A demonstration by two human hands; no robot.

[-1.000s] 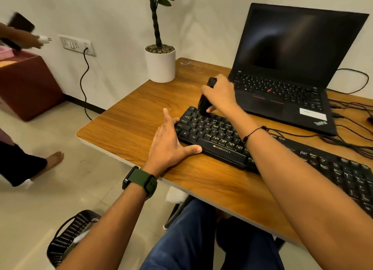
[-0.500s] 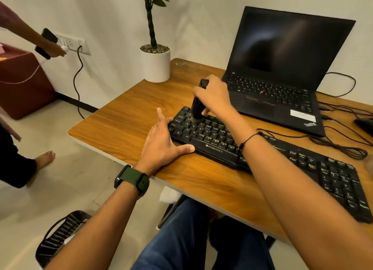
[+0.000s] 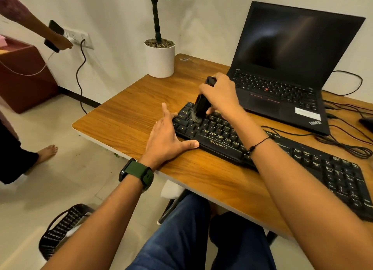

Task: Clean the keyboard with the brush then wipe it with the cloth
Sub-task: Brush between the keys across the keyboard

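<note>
Brush [image 3: 201, 106] shifted left; near-upright, bristles down on keyboard [image 3: 218, 136].

Right hand [image 3: 221, 94] grips black brush [image 3: 201, 106], bristles on keyboard [image 3: 220, 140] top-left keys. Left hand [image 3: 165, 136] flat on counter [image 3: 129, 116], thumb touching keyboard's front edge; open laptop [image 3: 286, 67] behind.

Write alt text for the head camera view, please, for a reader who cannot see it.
A right hand holds a black brush upright with its bristles on a black keyboard, while the left hand steadies the keyboard's left end. Behind stand an open laptop and a potted plant.
</note>
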